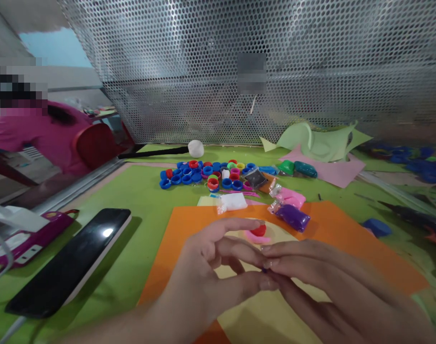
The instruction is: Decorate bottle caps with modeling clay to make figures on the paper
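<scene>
My left hand and my right hand meet fingertip to fingertip over a pale yellow paper cut-out. Pinched between them is a tiny dark purple bit of modelling clay, mostly covered by the fingers. Just beyond my left index finger lie a red lump of clay and a curved pink strip of clay on the cut-out. Beneath is a sheet of orange paper. At its far edge rest a purple clay packet, a pink packet and a white packet.
Many bottle caps, mostly blue, cluster at the back. A phone and a purple power strip lie left. A glue gun is at right, near a blue cap. A perforated metal panel stands behind; a person sits far left.
</scene>
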Tool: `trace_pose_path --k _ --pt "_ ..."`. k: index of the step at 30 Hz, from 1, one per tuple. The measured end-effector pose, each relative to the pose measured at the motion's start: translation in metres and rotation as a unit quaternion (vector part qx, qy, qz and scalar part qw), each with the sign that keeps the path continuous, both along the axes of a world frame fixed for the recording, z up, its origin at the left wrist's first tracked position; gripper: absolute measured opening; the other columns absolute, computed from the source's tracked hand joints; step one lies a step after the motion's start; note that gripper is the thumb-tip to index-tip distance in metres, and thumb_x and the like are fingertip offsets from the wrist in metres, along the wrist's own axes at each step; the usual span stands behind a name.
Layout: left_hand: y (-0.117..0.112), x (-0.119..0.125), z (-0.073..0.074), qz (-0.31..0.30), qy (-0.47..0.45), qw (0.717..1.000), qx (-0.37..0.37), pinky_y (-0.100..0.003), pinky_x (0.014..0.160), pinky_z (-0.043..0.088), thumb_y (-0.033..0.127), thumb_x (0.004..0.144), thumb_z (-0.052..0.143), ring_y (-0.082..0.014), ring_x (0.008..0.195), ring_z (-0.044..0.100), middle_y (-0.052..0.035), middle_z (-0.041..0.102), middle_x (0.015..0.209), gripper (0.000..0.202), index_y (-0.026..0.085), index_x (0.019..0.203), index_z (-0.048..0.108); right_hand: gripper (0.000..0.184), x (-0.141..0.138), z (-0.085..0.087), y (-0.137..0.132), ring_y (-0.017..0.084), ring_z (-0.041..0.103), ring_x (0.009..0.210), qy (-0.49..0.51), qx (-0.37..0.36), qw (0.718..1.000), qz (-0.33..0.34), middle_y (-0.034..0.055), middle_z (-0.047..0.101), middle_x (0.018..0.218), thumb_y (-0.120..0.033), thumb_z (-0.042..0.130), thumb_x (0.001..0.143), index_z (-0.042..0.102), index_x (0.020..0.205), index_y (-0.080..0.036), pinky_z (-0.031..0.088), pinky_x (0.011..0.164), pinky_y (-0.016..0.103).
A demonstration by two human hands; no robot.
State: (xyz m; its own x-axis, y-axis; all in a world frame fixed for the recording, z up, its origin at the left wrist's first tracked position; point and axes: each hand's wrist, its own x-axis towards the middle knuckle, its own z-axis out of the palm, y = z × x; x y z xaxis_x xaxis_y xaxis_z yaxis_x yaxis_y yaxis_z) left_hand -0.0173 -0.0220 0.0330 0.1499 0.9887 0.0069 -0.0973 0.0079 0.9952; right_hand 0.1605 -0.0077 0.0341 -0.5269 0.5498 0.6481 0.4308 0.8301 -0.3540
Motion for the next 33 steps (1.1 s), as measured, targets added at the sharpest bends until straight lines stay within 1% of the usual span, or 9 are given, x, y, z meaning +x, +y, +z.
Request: trace_pose_path --k 8,13,17,20,22,24,28,30,33 --pt "-0.002 0.001 0.003 -0.009 -0.027 1.0 -0.013 -0.02 0.064 0.051 0.007 0.06 0.074 -0.0119 0.066 0.068 0.0065 0.074 0.067 0.048 0.027 0.101 0.062 0.017 0.002 0.004 0.001 0.004 0.062 0.088 -0.001 0.009 1.0 -0.002 -0.004 0.067 0.095 -0.013 0.057 0.081 0.057 0.095 -0.023 0.044 0.086 0.007" --pt "0.001 0.001 0.002 -0.028 -0.078 0.995 -0.06 -0.018 0.056 0.051 0.012 0.067 0.07 -0.0107 0.062 0.067 0.0037 0.074 0.073 0.039 0.026 0.103 0.063 0.012 -0.001 -0.003 0.004 0.006 0.063 0.085 -0.008 0.019 0.999 -0.029 -0.0045 0.068 0.093 -0.016 0.055 0.083 0.057 0.093 -0.023 0.047 0.081 0.011" --pt "0.016 -0.007 0.007 0.039 0.006 0.999 -0.026 -0.015 0.047 0.043 0.024 0.075 0.064 -0.0075 0.049 0.057 0.0017 0.069 0.056 0.018 0.018 0.092 0.065 0.007 -0.001 -0.004 0.011 0.008 0.064 0.069 0.0 0.013 0.992 -0.122 -0.0051 0.068 0.082 -0.023 0.052 0.085 0.059 0.087 -0.025 0.05 0.059 0.014" --pt "0.027 -0.016 0.011 0.087 0.066 0.994 0.008 -0.015 0.04 0.035 0.035 0.083 0.052 -0.0065 0.042 0.047 0.0036 0.061 0.048 0.021 0.018 0.089 0.064 0.007 0.005 -0.001 0.016 0.008 0.061 0.059 0.018 -0.011 0.981 -0.193 -0.0051 0.066 0.077 -0.024 0.053 0.083 0.059 0.083 -0.026 0.048 0.05 0.014" --pt "0.031 -0.021 0.012 0.102 0.129 0.986 0.036 -0.017 0.043 0.037 0.035 0.082 0.053 -0.0078 0.046 0.049 0.004 0.06 0.05 0.022 0.018 0.093 0.062 0.006 0.009 -0.001 0.02 0.01 0.061 0.059 0.019 -0.033 0.974 -0.223 -0.004 0.066 0.077 -0.026 0.055 0.082 0.06 0.085 -0.026 0.047 0.049 0.016" --pt "0.033 -0.022 0.01 0.084 0.247 0.963 0.061 -0.019 0.05 0.04 0.032 0.078 0.057 -0.0107 0.055 0.054 0.0029 0.064 0.062 0.026 0.02 0.101 0.059 0.008 0.009 -0.005 0.024 0.012 0.061 0.056 -0.016 -0.083 0.969 -0.234 -0.0035 0.066 0.076 -0.029 0.055 0.081 0.061 0.087 -0.027 0.047 0.047 0.019" --pt "0.032 -0.017 -0.001 0.0 0.495 0.866 0.077 -0.027 0.064 0.044 0.024 0.077 0.055 -0.0181 0.078 0.06 0.0024 0.069 0.085 0.044 0.028 0.12 0.048 0.012 0.003 -0.02 0.033 0.013 0.059 0.055 -0.133 -0.206 0.946 -0.213 -0.0026 0.065 0.083 -0.027 0.051 0.083 0.061 0.089 -0.027 0.046 0.049 0.024" --pt "0.031 -0.013 -0.007 -0.024 0.537 0.84 0.074 -0.028 0.066 0.044 0.022 0.079 0.052 -0.019 0.081 0.062 0.0039 0.07 0.086 0.05 0.031 0.126 0.041 0.016 0.003 -0.025 0.038 0.014 0.061 0.063 -0.156 -0.23 0.937 -0.21 -0.0009 0.065 0.091 -0.024 0.049 0.083 0.06 0.095 -0.026 0.047 0.055 0.026" --pt "0.029 -0.01 -0.015 -0.032 0.566 0.82 0.076 -0.028 0.065 0.046 0.025 0.08 0.051 -0.0193 0.08 0.064 0.0036 0.07 0.09 0.052 0.032 0.13 0.036 0.018 0.005 -0.027 0.044 0.017 0.062 0.076 -0.153 -0.243 0.93 -0.231 0.0016 0.064 0.097 -0.027 0.048 0.084 0.059 0.098 -0.024 0.047 0.06 0.027"
